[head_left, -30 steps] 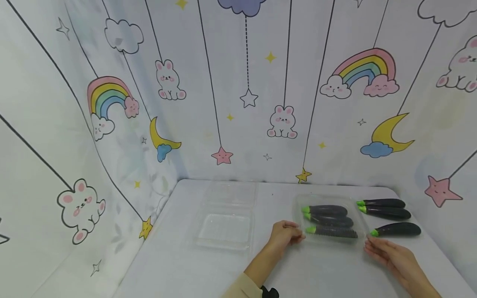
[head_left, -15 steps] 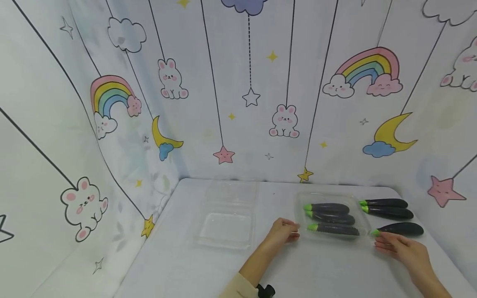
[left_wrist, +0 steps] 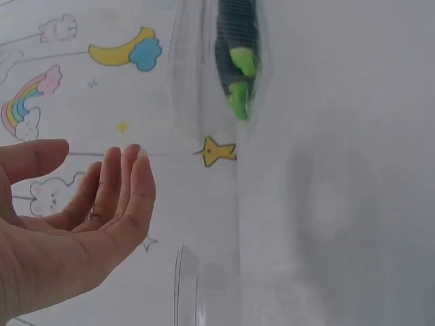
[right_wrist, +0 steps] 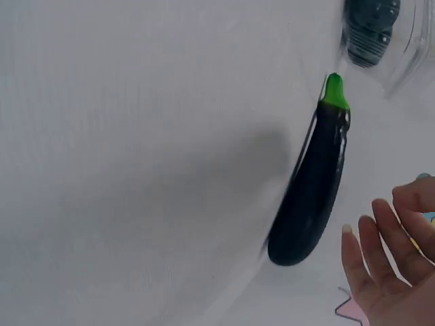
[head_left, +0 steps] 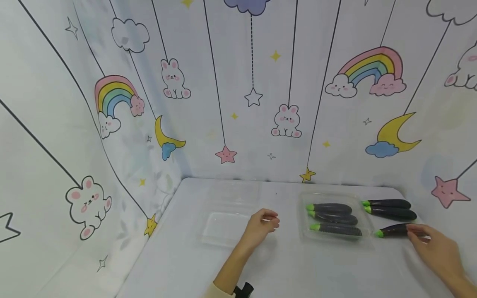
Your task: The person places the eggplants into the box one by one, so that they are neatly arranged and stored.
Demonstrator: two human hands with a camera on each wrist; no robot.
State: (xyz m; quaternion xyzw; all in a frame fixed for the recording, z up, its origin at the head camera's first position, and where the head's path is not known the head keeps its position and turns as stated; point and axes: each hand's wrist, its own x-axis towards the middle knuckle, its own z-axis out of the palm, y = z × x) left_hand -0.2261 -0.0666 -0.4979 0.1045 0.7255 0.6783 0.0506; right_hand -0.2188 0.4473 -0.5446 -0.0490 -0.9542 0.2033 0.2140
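On the right of the head view, three dark eggplants (head_left: 335,229) with green caps lie in a clear plastic container (head_left: 369,219). Beside it a single eggplant (head_left: 391,230) lies on the table, its rounded end overlapped by my right hand (head_left: 439,250). The right wrist view shows this eggplant (right_wrist: 309,183) whole, with the fingers apart from it and spread. My left hand (head_left: 258,229) holds nothing; its fingers are relaxed and bent a little, above the table at the right edge of an empty clear container (head_left: 208,240).
Two more eggplants (head_left: 391,213) lie behind the single one, near the table's right edge. The empty container's lid (head_left: 234,192) stands raised behind it. A white cloth (head_left: 253,136) with cartoon prints hangs behind the white table (head_left: 167,265).
Both hands have left the filled container's sides. My left hand has moved left toward the empty container; my right hand has moved right, over the single eggplant. The container stays put.
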